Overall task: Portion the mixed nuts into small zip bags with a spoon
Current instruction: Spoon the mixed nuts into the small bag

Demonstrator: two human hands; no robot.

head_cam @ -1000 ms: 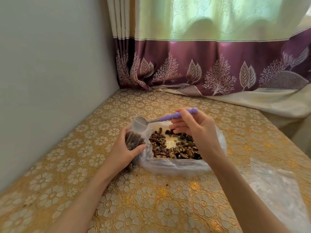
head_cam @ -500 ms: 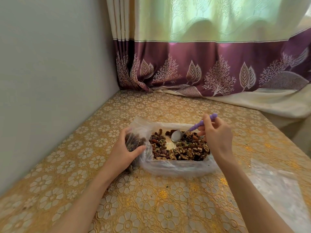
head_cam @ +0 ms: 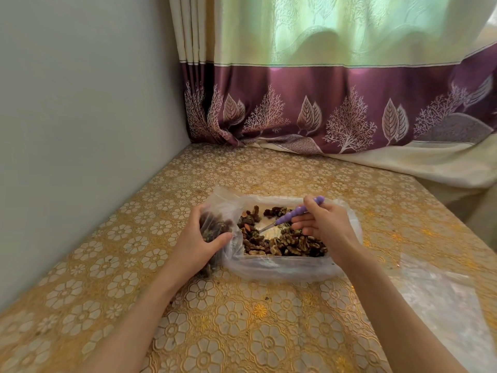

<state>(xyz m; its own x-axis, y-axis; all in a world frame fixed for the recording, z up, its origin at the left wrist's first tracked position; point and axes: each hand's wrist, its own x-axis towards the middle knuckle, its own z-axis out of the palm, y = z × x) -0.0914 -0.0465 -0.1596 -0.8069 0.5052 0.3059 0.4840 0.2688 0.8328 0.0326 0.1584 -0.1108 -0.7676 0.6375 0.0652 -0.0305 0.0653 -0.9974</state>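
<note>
A large clear plastic bag [head_cam: 279, 270] lies open on the table with mixed nuts [head_cam: 290, 243] spread inside it. My right hand [head_cam: 325, 224] pinches the purple handle of a spoon [head_cam: 293, 213], whose metal bowl dips down among the nuts. Left of the big bag, my left hand [head_cam: 199, 238] grips a small zip bag [head_cam: 217, 211] that stands upright, partly filled with nuts, its mouth open at the top.
The table carries a gold floral cloth [head_cam: 242, 332]. More clear plastic bags [head_cam: 441, 300] lie flat at the right near the table edge. A grey wall [head_cam: 80, 130] runs along the left and a purple-bordered curtain [head_cam: 336, 103] hangs behind.
The spoon was over the small zip bag's mouth a second ago. My right hand has swung it to the right and down into the nuts. My left hand keeps hold of the small bag.
</note>
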